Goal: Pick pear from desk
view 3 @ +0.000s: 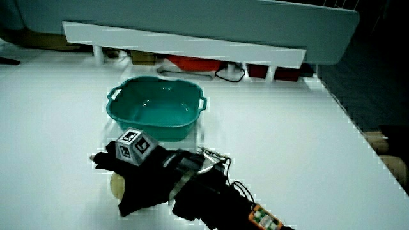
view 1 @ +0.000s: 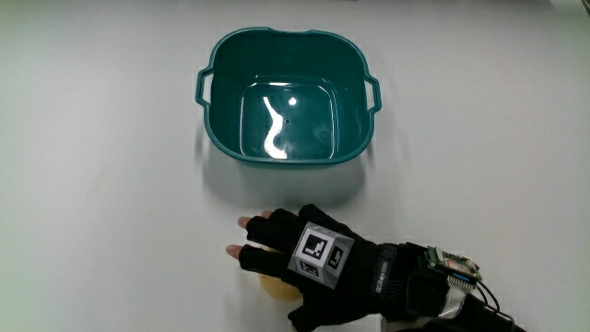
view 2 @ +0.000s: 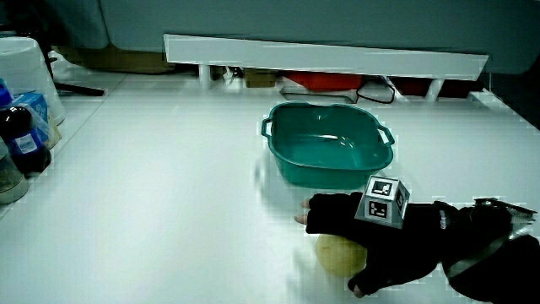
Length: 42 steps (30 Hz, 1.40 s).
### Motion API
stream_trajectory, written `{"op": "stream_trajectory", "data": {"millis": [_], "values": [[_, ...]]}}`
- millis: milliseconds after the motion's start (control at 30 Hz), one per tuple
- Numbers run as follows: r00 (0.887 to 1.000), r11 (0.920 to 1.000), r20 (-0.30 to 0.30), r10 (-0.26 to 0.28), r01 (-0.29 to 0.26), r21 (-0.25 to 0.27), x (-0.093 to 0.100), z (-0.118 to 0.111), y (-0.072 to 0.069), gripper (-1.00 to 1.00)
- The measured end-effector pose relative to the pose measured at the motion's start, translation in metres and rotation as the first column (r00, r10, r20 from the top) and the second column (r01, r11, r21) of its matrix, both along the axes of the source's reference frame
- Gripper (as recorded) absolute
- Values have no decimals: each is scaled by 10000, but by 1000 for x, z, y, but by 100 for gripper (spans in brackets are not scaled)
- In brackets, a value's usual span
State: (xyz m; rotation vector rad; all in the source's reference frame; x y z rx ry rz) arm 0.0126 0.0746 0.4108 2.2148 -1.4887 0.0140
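A lab or test room was suggested: a bare white desk [view 2: 169, 169] was seen, closed off by a low white partition [view 2: 325, 52] with cables [view 2: 375, 89] tucked beneath, and bottles [view 2: 21, 139] and a white container [view 2: 25, 67] were crowded at the desk's edge.

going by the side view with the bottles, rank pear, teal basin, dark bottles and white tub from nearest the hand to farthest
1. pear: under the hand, touching it.
2. teal basin: just past the fingers, farther from the person.
3. dark bottles and white tub: both at the table's edge, clearly farthest; too close to rank against each other.
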Motion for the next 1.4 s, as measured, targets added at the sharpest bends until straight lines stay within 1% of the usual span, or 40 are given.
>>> {"op": "stream_trajectory", "data": {"millis": [67,167,200,233,367,467,533,600,633,667,767,833,867,933,1000,1067,1233,1333,1400], "values": [[10000,10000,-26,-19,19,36,-2,0,0,10],[9995,10000,-316,44,-41,67,-4,5,0,21],[9991,9997,-408,75,-67,214,-5,6,0,24],[9987,9996,-495,107,-95,249,-5,8,0,28],[9981,9998,-601,113,-101,197,-7,13,1,41],[9982,9990,-536,268,-248,365,-6,14,1,52],[9986,9992,-454,275,-261,302,-7,14,0,59],[9986,9989,-437,301,-284,384,-7,14,0,66],[9989,9985,-324,326,-312,451,-7,12,0,69],[9991,9987,-262,327,-317,397,-7,13,0,72],[9991,9973,-91,403,-397,616,-7,15,1,83],[9990,9977,-52,437,-434,526,-8,14,0,90],[9992,9969,46,405,-408,670,-8,12,0,93],[9992,9979,-64,402,-398,519,-9,15,1,100],[9992,9974,0,387,-387,601,-9,15,0,100],[9991,9976,6,427,-427,540,-9,15,0,100],[9994,9991,46,330,-331,259,-8,20,1,100],[9996,9993,-22,288,-288,223,-7,21,1,100],[9994,9994,64,330,-331,110,-6,19,-1,100]]}}
